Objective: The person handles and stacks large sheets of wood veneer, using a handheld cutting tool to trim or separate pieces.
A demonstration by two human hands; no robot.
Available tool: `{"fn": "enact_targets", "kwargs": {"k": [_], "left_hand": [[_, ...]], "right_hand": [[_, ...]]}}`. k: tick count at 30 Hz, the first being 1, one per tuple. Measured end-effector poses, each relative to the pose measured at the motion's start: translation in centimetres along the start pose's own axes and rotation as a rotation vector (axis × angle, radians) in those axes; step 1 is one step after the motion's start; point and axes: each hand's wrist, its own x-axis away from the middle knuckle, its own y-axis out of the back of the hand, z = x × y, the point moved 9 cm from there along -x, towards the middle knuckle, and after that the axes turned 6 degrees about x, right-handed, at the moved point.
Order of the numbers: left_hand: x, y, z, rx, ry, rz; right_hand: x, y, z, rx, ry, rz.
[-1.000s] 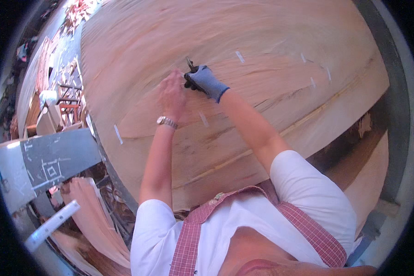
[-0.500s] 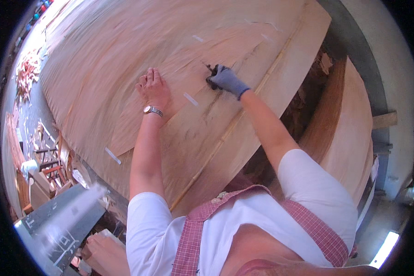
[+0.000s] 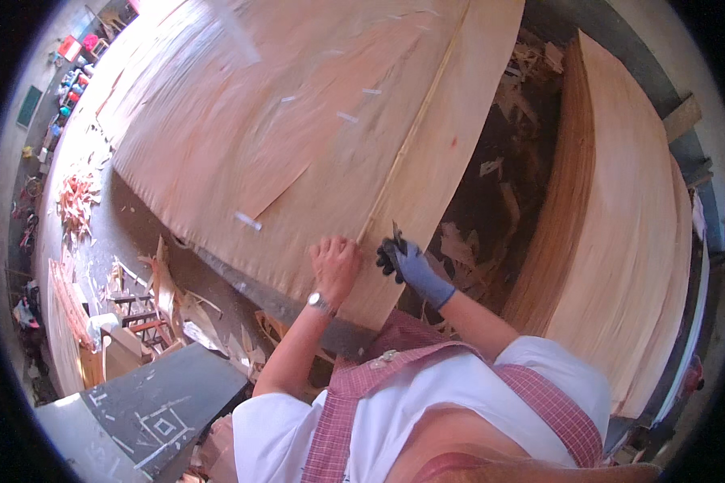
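A broad sheet of wood veneer point(image 3: 242, 153) lies before me, with a thin yellowish strip point(image 3: 417, 121) running along its length near the right side. My left hand point(image 3: 336, 264), bare with a wristwatch, rests on the sheet's near part, over the strip's near end; its fingers are slightly bent and nothing shows in them. Just right of it, my right hand point(image 3: 415, 274), in a grey-blue glove with dark fingertips, is closed round a small knife point(image 3: 395, 240) whose blade points away from me. Short pale tape pieces point(image 3: 248, 220) stick to the sheet.
To the right stands a thick stack of veneer sheets point(image 3: 620, 233), with scraps point(image 3: 459, 241) in the dark gap between. At the left are a grey board point(image 3: 169, 402) with white marks, wooden frames point(image 3: 141, 322) and a pile of offcuts point(image 3: 78, 201).
Both hands have come back from the middle of the sheet to its near edge, and closer together. The view has shifted too. The knife stays in my right hand.
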Motion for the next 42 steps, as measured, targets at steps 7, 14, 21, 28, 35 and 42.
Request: {"fn": "enact_targets", "kwargs": {"k": [7,14,21,28,35,42], "left_hand": [[-3.6,2.2,3.6,0.464,0.044,0.218],[-8.3,11.3,47.7,-0.197,0.682,0.155],[-8.8,10.9,49.1,-0.126,0.655,0.258],[-12.8,12.7,42.8,0.045,0.496,0.176],[-18.8,8.6,18.6,0.002,-0.025,0.351],[-18.0,-5.7,-7.0,-0.165,-0.447,0.517]], "right_hand": [[3.5,-14.5,-3.2,-1.008,-0.046,0.321],[3.4,-15.9,-0.7,-0.804,0.066,-0.081],[3.5,-14.7,1.6,-0.495,0.005,-0.666],[8.9,-18.6,-2.2,-0.165,0.155,-0.930],[10.8,-22.5,-6.7,0.425,0.316,-0.984],[12.1,-19.2,-4.6,0.350,0.097,-0.876]]}}
